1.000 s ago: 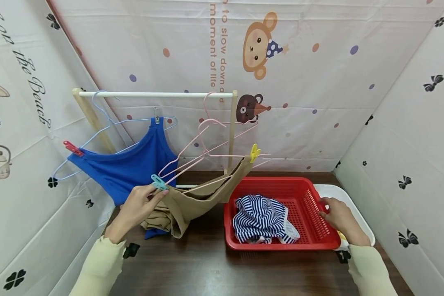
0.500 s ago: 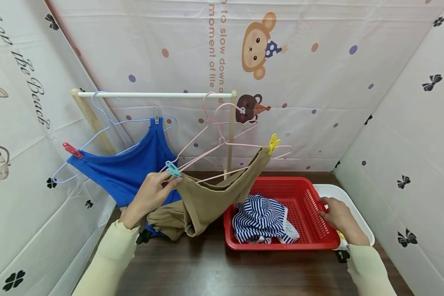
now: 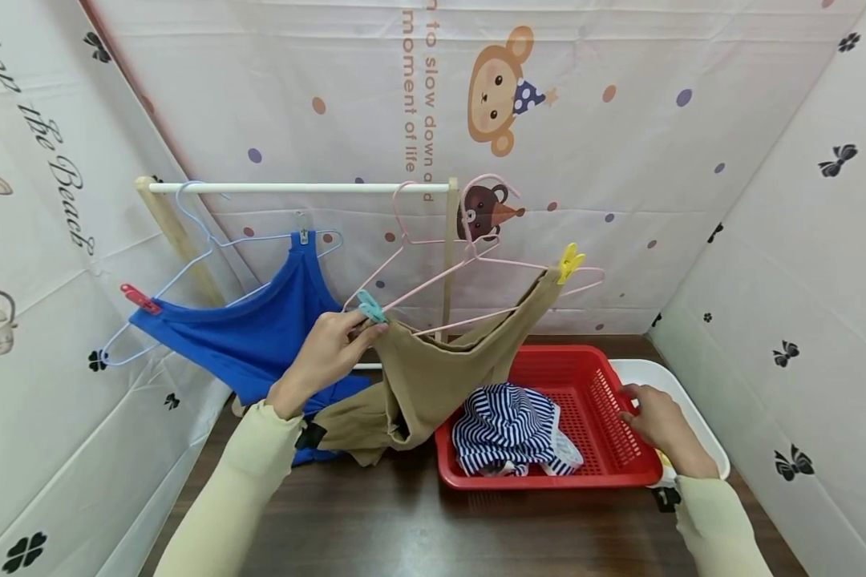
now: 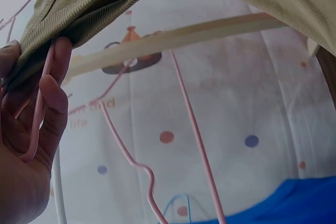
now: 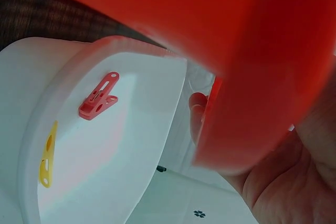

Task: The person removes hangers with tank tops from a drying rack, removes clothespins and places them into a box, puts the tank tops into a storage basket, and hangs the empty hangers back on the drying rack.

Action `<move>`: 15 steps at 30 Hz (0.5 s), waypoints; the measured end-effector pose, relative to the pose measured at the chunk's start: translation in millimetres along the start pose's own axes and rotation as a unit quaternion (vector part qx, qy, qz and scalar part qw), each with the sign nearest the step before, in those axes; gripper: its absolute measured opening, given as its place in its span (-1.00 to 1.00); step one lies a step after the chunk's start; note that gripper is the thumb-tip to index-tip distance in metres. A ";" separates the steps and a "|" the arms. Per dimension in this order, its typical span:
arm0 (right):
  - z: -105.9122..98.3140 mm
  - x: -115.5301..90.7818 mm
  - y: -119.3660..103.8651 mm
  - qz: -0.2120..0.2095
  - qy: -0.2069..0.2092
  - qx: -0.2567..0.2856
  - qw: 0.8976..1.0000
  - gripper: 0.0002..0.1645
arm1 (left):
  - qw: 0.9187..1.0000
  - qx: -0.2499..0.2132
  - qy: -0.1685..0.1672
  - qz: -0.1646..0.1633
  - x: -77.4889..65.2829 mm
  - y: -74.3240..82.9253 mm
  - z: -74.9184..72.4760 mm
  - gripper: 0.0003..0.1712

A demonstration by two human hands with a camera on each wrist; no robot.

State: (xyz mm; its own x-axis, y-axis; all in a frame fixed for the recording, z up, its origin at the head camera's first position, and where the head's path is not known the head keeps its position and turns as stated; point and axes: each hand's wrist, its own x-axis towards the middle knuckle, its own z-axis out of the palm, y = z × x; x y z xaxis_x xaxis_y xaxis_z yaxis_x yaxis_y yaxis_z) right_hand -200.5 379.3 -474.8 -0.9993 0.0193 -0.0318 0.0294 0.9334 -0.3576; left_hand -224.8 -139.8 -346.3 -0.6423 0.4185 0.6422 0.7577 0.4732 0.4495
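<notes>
Rack (image 3: 299, 188): white bar on wooden posts, left of the red basket (image 3: 548, 482) and farther back; a blue hanger (image 3: 260, 239) and a pink hanger (image 3: 426, 241) hook over the bar.

Blue garment (image 3: 260, 344): well left of the red basket, on the blue hanger, with a red clip (image 3: 140, 299) at its left corner and a metal clip (image 3: 303, 228) at its right.

Left hand (image 3: 329, 344): raised, left of the red basket; thumb and fingers pinch the left corner of the khaki garment (image 3: 447, 369) right by a teal clip (image 3: 370, 307), and hanger wire runs between the fingers.

Khaki garment: aloft on a second pink hanger (image 3: 433, 281), sloping up from left of the red basket to above its left part; a yellow clip (image 3: 569, 263) fastens the right corner. Whether the cloth touches the basket, I cannot tell.

Striped garment (image 3: 508, 429): bunched inside the red basket, toward its left.

Right hand (image 3: 657, 421): at the red basket's right edge, gripping the rim.

White basin (image 3: 653, 375): just right of the red basket, partly hidden by the right hand; a red peg (image 5: 98, 97) and a yellow peg (image 5: 47, 156) lie in it.
</notes>
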 end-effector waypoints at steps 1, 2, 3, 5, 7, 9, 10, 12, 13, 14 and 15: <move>0.0 0.0 -0.1 0.001 -0.001 0.002 1.000 -0.44 | 1.000 0.001 0.001 0.003 2.8 1.2 1.4 -0.87; 0.2 0.0 -0.1 0.002 -0.001 0.003 1.000 -0.44 | 1.000 0.003 0.003 0.005 5.5 2.4 2.8 -0.87; 0.2 -0.1 -0.2 0.002 -0.002 0.004 1.000 -0.44 | 1.000 0.002 0.004 0.009 8.3 4.1 4.1 -0.87; 0.3 -0.1 0.0 0.001 -0.001 0.005 1.000 -0.45 | 1.000 0.003 0.009 0.018 13.6 7.5 6.7 -0.90; 0.8 -0.1 0.4 -0.003 0.001 0.004 1.000 -0.45 | 1.000 0.003 0.013 0.028 18.3 10.5 9.0 -0.92; 0.9 -0.3 0.3 -0.007 0.004 0.002 1.000 -0.46 | 0.999 0.003 0.017 0.033 23.1 14.0 10.9 -0.94; 1.0 -0.3 0.5 -0.008 0.006 0.001 1.000 -0.46 | 0.999 0.003 0.018 0.034 25.3 15.7 11.7 -0.94; 1.0 -0.3 0.5 -0.010 0.008 -0.001 1.000 -0.46 | 0.999 0.003 0.021 0.035 29.8 19.5 13.1 -0.93; 0.8 -0.3 0.5 -0.010 0.008 -0.001 1.000 -0.45 | 0.999 0.004 0.022 0.035 32.3 21.1 14.1 -0.92; 0.8 -0.4 0.6 -0.009 0.008 -0.001 1.000 -0.45 | 0.999 0.004 0.023 0.035 34.5 23.3 14.8 -0.91; 0.8 -0.4 0.7 -0.009 0.007 0.000 1.000 -0.45 | 0.999 0.006 0.024 0.037 36.9 25.0 15.6 -0.91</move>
State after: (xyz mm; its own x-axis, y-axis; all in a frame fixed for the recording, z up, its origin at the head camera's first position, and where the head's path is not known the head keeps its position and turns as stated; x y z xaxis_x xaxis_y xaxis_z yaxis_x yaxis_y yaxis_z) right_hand -200.1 379.7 -475.8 -0.9999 0.0072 -0.0113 0.0108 0.9338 -0.3577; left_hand -231.4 -100.4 -321.1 -0.5784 0.4157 0.7019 0.8011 0.4520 0.3924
